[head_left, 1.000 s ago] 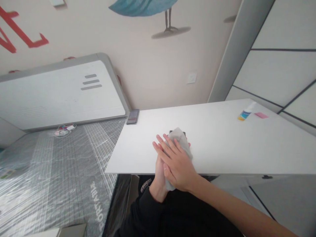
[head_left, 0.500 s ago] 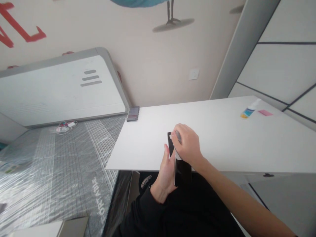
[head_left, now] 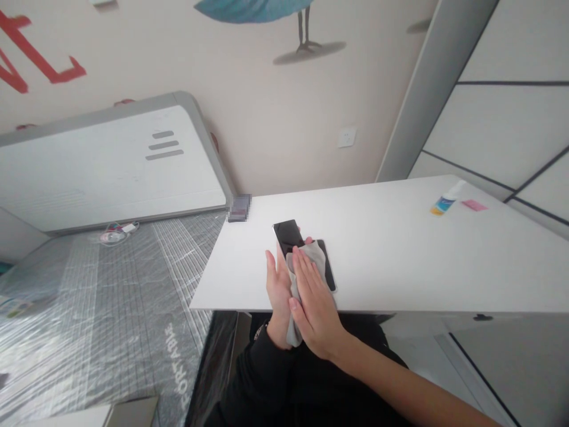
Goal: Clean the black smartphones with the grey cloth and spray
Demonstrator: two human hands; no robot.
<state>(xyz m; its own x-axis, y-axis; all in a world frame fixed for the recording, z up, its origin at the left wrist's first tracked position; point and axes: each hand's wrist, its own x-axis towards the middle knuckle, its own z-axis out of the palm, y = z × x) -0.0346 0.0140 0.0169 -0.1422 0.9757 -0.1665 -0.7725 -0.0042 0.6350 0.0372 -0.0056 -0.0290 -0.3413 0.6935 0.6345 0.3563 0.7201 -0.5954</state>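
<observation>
A black smartphone (head_left: 288,236) rests tilted in my left hand (head_left: 278,290), just above the white tabletop, its glossy face showing at the top and right. A grey cloth (head_left: 307,258) lies across the middle of the phone and hangs down between my palms. My right hand (head_left: 315,309) presses flat on the cloth, holding it against the phone's face. The cloth and my fingers hide the phone's lower part.
The white table (head_left: 400,255) carries a small spray bottle (head_left: 442,204), a pink pad (head_left: 473,205) and a blurred dark object (head_left: 240,208) at its far corner. A plastic-wrapped mattress (head_left: 102,296) lies to the left, below the table edge.
The phone has tipped from nearly upright to a flatter slant in my left hand. My right hand has moved down from the phone's top edge, and the cloth now spreads across its face.
</observation>
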